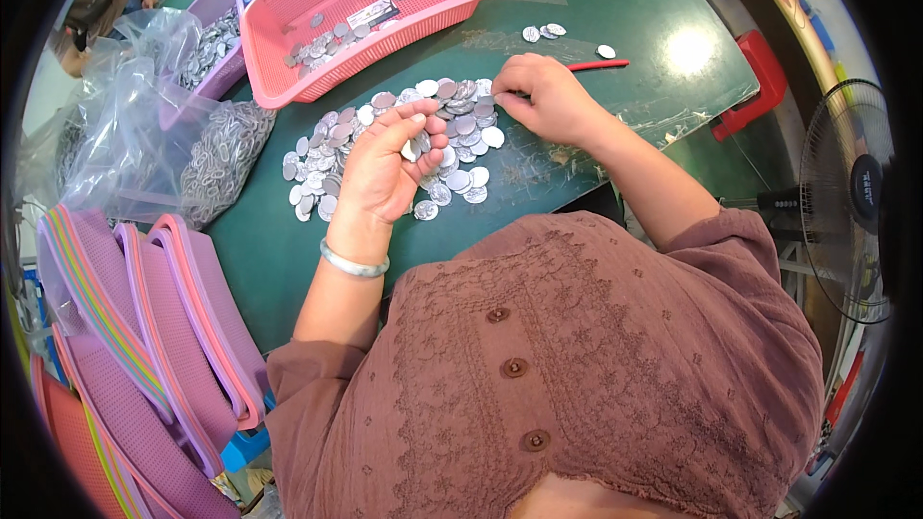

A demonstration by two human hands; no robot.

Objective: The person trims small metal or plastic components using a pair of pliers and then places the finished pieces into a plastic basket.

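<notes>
A loose pile of flat, oval silver metal discs [327,159] lies spread over the green table. Above the pile my left hand [380,159] is turned palm up, its fingers curled around a few of these discs [415,147]. My right hand [548,101] is at the pile's right edge, thumb and fingertips drawn together. Whatever is between those fingertips is too small or hidden to make out. Just beyond the right hand a red pen-like stick [598,64] lies on the table, with several more discs [544,32] farther off.
A pink plastic basket [370,58] holding some discs stands behind the pile. To the left are a clear bag of metal rings [226,149], a purple basket of metal parts [226,0] and stacked purple baskets [183,327]. A black fan [846,192] stands right; another person is at far left.
</notes>
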